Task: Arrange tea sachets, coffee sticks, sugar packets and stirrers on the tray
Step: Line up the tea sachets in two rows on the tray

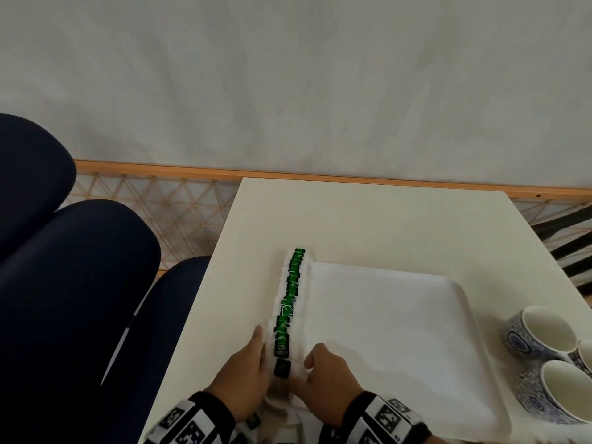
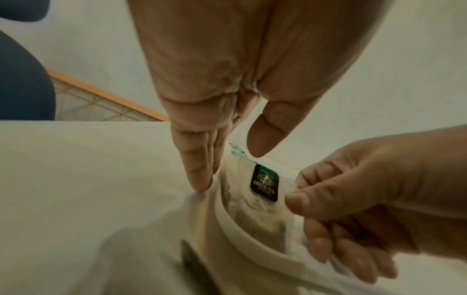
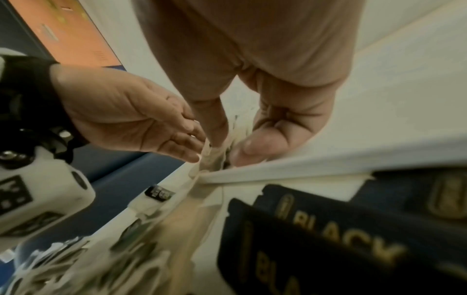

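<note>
Tea row [image 1: 290, 299] along tray [image 1: 400, 315] edge, 9 o'clock. Left hand [image 1: 243, 379] flat against it; right hand [image 1: 326, 376] pinches nearest sachet [image 1: 282, 347]. Likely next: square the row, then coffee sticks [image 3: 328, 239].

Both hands [image 1: 243, 373] [image 1: 326, 379] flank tea sachets [image 1: 290, 299] along tray [image 1: 400, 331] edge

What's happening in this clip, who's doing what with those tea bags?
A person is lining up tea sachets in an overlapping row along the left edge of a white tray. Both hands work at the near end: the left hand steadies the row's outer side with straight fingers, and the right hand pinches the nearest sachet. Three patterned cups stand at the tray's right. More packets, some marked BLACK, wait nearby.
</note>
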Demonstrator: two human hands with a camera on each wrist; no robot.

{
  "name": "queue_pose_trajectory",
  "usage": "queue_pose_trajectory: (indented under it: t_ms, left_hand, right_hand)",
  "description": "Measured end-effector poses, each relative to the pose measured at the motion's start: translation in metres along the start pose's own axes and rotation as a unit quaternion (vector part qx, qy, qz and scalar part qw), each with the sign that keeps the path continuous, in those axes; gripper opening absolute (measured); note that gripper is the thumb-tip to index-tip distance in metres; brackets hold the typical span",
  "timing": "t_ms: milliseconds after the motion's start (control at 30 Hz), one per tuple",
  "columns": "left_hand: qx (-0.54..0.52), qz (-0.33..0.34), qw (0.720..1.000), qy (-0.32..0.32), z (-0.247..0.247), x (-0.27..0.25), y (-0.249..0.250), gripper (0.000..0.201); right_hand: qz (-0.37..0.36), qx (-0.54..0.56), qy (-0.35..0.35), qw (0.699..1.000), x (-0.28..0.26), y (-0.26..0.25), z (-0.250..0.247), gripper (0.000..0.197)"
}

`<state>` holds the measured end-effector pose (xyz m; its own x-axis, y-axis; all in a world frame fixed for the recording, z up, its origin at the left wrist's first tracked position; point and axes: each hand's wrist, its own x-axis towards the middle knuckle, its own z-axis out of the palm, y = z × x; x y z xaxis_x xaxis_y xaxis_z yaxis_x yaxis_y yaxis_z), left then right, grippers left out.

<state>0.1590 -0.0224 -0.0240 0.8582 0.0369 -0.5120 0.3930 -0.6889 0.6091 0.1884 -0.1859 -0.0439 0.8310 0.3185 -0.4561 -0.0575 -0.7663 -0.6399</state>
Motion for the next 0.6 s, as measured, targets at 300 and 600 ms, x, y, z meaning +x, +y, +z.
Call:
queue_pose_trajectory:
  t_ms: [300, 600]
  left_hand:
    - [-0.043, -0.007, 0.999, -0.026, 0.003, -0.002, 0.006, 0.071]
    - [-0.155, -0.019, 0.987, -0.036, 0.001, 0.005, 0.004, 0.07]
  right_hand:
    - [-0.013, -0.031, -0.02, 0.999, 0.002, -0.018, -0.004, 0.009]
    - [0.017, 0.101, 0.007, 0.995, 0.009, -0.025, -0.006, 0.056]
